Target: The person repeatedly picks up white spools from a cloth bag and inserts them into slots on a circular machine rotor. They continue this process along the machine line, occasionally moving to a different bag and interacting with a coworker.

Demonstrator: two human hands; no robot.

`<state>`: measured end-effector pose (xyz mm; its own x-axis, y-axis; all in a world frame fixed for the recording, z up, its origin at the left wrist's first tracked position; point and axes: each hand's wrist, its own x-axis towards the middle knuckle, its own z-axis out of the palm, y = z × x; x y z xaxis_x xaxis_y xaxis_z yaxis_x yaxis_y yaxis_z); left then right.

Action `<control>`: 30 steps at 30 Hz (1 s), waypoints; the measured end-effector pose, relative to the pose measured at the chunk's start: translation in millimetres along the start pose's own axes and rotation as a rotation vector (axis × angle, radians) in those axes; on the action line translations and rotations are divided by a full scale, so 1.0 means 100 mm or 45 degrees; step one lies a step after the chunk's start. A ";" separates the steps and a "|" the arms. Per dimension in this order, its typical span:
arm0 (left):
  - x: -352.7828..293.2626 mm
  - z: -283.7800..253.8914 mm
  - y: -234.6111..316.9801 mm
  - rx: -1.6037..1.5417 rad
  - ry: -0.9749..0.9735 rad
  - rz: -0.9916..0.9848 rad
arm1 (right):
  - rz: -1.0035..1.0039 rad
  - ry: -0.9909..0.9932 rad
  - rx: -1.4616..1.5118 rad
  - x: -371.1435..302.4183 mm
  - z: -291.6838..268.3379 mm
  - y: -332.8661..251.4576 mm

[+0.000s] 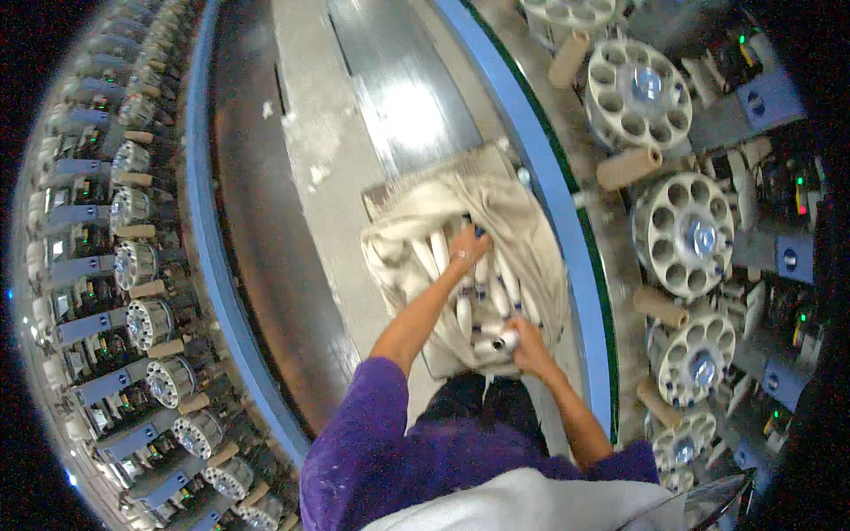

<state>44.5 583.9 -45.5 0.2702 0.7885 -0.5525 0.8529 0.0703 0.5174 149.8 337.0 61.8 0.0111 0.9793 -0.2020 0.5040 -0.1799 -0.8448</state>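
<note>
Below me a cream cloth sack (407,208) gapes wide, with its edge folded outward. Inside lie several white yarn bobbins (505,281), many with dark blue ends. My left hand (469,246) reaches into the far part of the sack, its fingers closed around the blue-tipped end of a bobbin. At the near right side, my right hand (531,350) is closed on white bobbins (492,340) lying crosswise, one with its round hollow end facing me. How many are in that hand, I cannot tell.
Long rows of spinning machines flank the aisle, with round magazines (683,235) and brown paper cones (630,166) on the right. Blue rails (580,265) run along both sides. A shiny metal strip (407,106) and white fluff (317,175) mark the floor ahead.
</note>
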 end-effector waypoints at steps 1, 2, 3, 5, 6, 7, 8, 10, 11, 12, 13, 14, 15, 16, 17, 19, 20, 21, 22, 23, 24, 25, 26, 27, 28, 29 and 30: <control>0.01 -0.11 0.01 -0.046 0.059 -0.134 | 0.300 -0.072 0.143 -0.09 -0.09 -0.09; 0.02 -0.23 0.01 -0.118 0.208 -0.193 | 0.451 0.012 0.360 -0.15 -0.19 -0.17; 0.06 -0.34 0.03 -0.036 0.293 -0.269 | 0.467 0.103 0.734 -0.20 -0.25 -0.25; 0.17 -0.47 0.08 0.080 0.239 -0.335 | 0.755 0.194 0.993 -0.27 -0.37 -0.35; 0.24 -0.49 0.10 0.239 0.123 -0.304 | 0.758 0.211 0.813 -0.31 -0.39 -0.39; 0.32 -0.48 0.12 0.245 0.087 -0.317 | 0.699 0.236 0.649 -0.34 -0.40 -0.42; 0.41 -0.45 0.11 0.270 0.044 -0.359 | 0.638 0.242 0.500 -0.39 -0.40 -0.44; 0.56 -0.35 0.05 0.202 -0.066 -0.349 | 0.613 0.272 0.471 -0.49 -0.40 -0.45; 0.61 -0.30 0.00 0.163 -0.034 -0.348 | 0.623 0.275 0.431 -0.55 -0.41 -0.45; 0.63 -0.27 -0.07 0.140 -0.188 -0.260 | 0.739 0.290 0.647 -0.61 -0.41 -0.45; 0.63 -0.27 -0.11 0.137 -0.303 -0.209 | 0.787 0.313 0.828 -0.68 -0.43 -0.46; 0.56 -0.27 -0.15 0.155 -0.224 -0.095 | 0.826 0.337 1.012 -0.71 -0.46 -0.46; 0.48 -0.32 -0.16 0.000 -0.253 0.006 | 0.820 0.360 1.199 -0.77 -0.51 -0.47; 0.34 -0.38 -0.11 -0.093 -0.292 0.024 | 0.544 0.405 0.961 -0.77 -0.55 -0.49; 0.19 -0.44 -0.01 -0.198 -0.360 0.038 | 0.677 0.475 1.093 -0.79 -0.62 -0.52; -0.29 -0.64 0.28 -0.265 -0.386 0.130 | 0.815 0.559 1.311 -0.81 -0.82 -0.60; -0.56 -0.75 0.47 -0.407 -0.455 0.152 | 0.774 0.600 1.326 -0.79 -0.93 -0.64; -0.84 -0.87 0.68 -0.565 -0.533 0.193 | 0.652 0.644 1.439 -0.80 -1.05 -0.71; -1.11 -0.98 0.89 -0.661 -0.651 0.256 | 0.552 0.641 1.494 -0.84 -1.20 -0.78; -1.39 -1.06 1.10 -0.754 -0.776 0.312 | 0.415 0.622 1.560 -0.89 -1.33 -0.85; -1.61 -1.11 1.31 -0.809 -0.984 0.383 | 0.384 0.536 1.555 -0.89 -1.47 -0.90; -1.84 -1.07 1.53 -0.957 -1.032 0.589 | 0.205 0.424 1.594 -0.93 -1.58 -0.95; -2.02 -1.03 1.73 -1.053 -1.209 0.758 | 0.425 0.339 1.368 -1.00 -1.68 -0.98; -2.14 -1.01 1.87 -0.941 -1.301 0.642 | 0.552 0.238 1.188 -1.10 -1.79 -0.99; -2.23 -0.89 2.06 -0.914 -1.276 0.732 | 0.564 0.206 1.119 -1.17 -1.80 -0.97; -2.29 -0.81 2.17 -0.935 -1.347 0.454 | 0.531 0.171 1.250 -1.36 -1.83 -0.93; -2.30 -0.69 2.33 -0.955 -1.432 0.485 | 0.625 0.227 1.142 -1.57 -1.84 -0.86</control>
<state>150.4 461.0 247.3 0.9404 -0.0468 -0.3368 0.3052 0.5526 0.7756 263.8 215.6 257.3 0.2056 0.7661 -0.6090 -0.4178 -0.4940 -0.7625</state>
